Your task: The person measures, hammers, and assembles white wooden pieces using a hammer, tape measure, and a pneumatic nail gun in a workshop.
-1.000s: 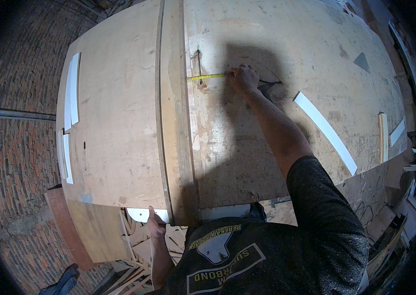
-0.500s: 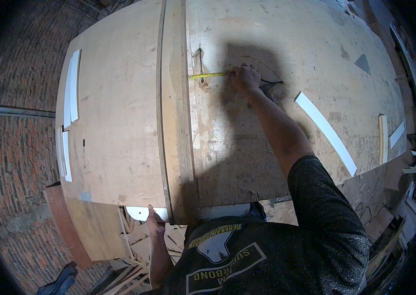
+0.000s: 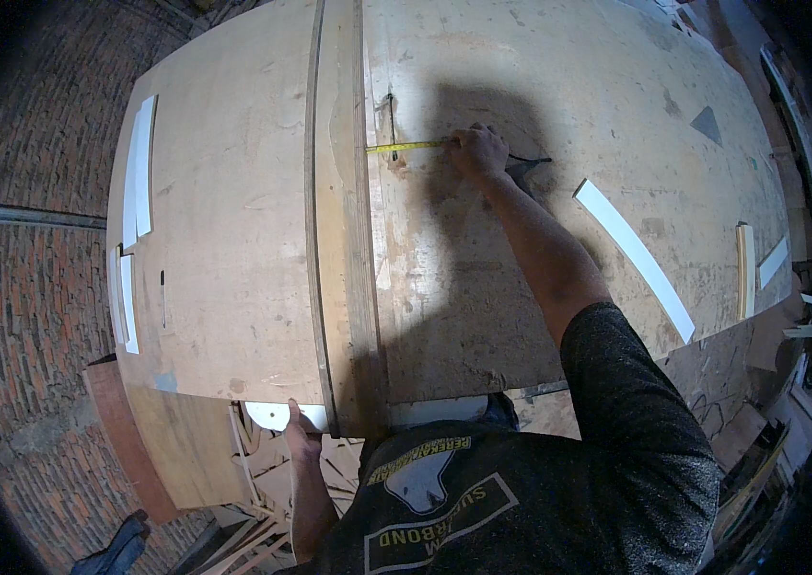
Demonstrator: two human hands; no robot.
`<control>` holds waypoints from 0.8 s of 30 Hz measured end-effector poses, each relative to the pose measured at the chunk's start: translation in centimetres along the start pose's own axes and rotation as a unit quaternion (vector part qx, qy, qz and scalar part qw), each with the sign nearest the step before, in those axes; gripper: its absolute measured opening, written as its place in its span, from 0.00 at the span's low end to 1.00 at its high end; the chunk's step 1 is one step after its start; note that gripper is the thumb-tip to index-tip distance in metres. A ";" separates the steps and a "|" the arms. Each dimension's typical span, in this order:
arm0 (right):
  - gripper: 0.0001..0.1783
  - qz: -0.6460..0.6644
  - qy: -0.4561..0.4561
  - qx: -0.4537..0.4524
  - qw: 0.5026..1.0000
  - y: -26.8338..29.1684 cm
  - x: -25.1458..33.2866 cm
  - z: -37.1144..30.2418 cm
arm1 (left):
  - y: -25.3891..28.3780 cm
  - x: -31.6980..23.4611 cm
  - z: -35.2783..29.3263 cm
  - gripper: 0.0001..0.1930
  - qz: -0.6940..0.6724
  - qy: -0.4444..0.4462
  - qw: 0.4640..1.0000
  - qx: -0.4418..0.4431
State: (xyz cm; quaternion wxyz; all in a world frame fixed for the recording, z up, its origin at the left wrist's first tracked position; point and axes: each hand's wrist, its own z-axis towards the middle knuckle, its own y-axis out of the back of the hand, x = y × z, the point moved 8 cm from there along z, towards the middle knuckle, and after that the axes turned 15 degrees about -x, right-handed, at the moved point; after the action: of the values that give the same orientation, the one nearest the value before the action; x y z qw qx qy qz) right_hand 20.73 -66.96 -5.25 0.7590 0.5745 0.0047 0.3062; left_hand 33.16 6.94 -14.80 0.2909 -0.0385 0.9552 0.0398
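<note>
My right hand is closed around a tape measure over the far middle of a large plywood sheet; its case is hidden in my fist. The yellow tape blade stretches left from my fingers, its end at the right edge of a long wooden strip that runs front to back across the plywood. At the near edge my left hand grips a white round-ended board, thumb on top and fingers hidden. The board sits along the plywood's near edge, passing by the strip's near end.
White strips lie along the plywood's left edge. A longer white strip slants at right, near a short wooden piece. Thin wood offcuts lie below at left, more scraps at right. A brick wall stands left.
</note>
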 end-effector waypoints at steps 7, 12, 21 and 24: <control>0.15 0.005 -0.003 0.003 1.000 0.3 0.8 0.1 | 0.8 0.1 0.6 0.29 -0.004 -0.007 1.000 0.001; 0.15 -0.002 -0.009 0.017 1.000 0.0 -0.1 -0.1 | 0.1 0.4 0.5 0.29 0.003 0.003 1.000 -0.004; 0.13 0.003 0.023 -0.012 1.000 2.4 1.2 -0.5 | 0.2 0.1 1.1 0.31 -0.013 0.017 0.999 0.036; 0.13 0.066 0.002 0.001 0.998 6.1 1.5 -1.6 | -0.2 0.1 0.7 0.30 0.035 0.004 0.999 0.007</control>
State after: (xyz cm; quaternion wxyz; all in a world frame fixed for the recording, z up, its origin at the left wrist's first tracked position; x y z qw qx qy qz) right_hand 18.59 -63.97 0.09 0.7369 0.5737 -0.0316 0.3562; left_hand 33.51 6.76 -15.39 0.2861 -0.0032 0.9572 0.0433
